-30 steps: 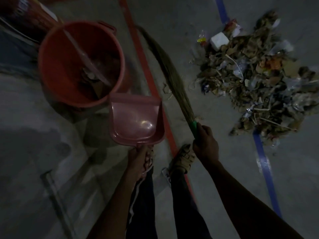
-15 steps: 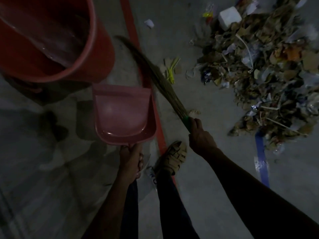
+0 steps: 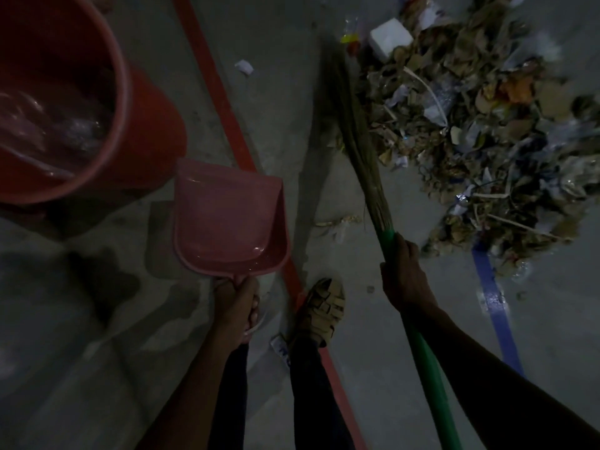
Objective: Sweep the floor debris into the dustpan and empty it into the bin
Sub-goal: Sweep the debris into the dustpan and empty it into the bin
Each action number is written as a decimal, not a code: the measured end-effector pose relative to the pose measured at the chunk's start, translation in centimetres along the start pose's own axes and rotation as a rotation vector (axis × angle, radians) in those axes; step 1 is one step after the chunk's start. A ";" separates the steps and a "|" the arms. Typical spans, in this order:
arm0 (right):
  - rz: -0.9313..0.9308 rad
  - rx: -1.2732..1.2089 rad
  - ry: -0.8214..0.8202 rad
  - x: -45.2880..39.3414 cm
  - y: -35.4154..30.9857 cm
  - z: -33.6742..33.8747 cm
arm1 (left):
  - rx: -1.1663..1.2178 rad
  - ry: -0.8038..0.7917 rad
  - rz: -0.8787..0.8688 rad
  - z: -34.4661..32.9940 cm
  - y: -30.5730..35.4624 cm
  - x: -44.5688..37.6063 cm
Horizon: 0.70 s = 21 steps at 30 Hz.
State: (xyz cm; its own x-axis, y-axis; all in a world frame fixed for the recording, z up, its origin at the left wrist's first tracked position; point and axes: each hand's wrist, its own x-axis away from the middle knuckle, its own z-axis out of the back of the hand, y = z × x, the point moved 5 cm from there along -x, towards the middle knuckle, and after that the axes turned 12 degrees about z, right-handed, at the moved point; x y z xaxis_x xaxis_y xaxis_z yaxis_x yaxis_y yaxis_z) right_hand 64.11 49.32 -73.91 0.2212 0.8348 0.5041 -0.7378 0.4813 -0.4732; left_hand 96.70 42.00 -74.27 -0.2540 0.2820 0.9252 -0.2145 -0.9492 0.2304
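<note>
My left hand (image 3: 235, 303) grips the handle of a pink dustpan (image 3: 227, 219), held empty above the floor just right of the red bin (image 3: 143, 125). My right hand (image 3: 404, 274) grips the green handle of a grass broom (image 3: 355, 131). Its bristles point away from me and lie along the left edge of a large heap of debris (image 3: 480, 125): dry leaves, paper scraps, plastic and a white block. The bin stands at the upper left with a clear plastic liner and some rubbish inside.
A red tape line (image 3: 227, 118) runs diagonally across the grey concrete floor between bin and heap. A blue tape line (image 3: 493, 306) emerges below the heap. My sandalled foot (image 3: 321, 310) stands on the red line. Small scraps (image 3: 244, 67) lie loose near the tape.
The view has shifted toward the heap, pushing the bin further to the left. The broom swung right, from near the red line to the heap's left edge. The dustpan stayed in my left hand.
</note>
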 end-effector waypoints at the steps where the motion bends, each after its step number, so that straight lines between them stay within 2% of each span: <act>1: 0.020 -0.034 0.025 0.2 -0.2 0.0 | 0.001 -0.008 -0.006 -0.3 0.4 -0.2; 4: 0.107 -0.091 0.079 -0.2 -1.7 -0.2 | -0.005 -0.023 -0.019 -0.6 1.3 -0.6; 9: 0.193 -0.129 0.059 -5.8 -6.4 -0.8 | 0.051 -0.047 -0.019 0.5 2.7 -1.7; 15: 0.254 -0.023 -0.122 -16.3 -13.5 -2.5 | 0.061 -0.029 -0.003 4.3 3.0 -1.6; 18: 0.213 0.088 -0.188 -18.8 -15.2 -2.4 | -0.009 0.042 0.029 6.7 2.3 -2.4; 21: 0.066 0.104 -0.159 -19.0 -13.7 -1.3 | -0.047 0.042 0.083 8.6 1.2 -2.8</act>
State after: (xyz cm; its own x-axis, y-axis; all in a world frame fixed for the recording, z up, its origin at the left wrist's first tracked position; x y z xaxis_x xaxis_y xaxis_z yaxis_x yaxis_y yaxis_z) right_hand 70.84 27.20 -77.98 0.0728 0.8070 0.5860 -0.8109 0.3899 -0.4363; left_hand 105.28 38.83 -73.95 -0.3119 0.2091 0.9268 -0.2349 -0.9622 0.1380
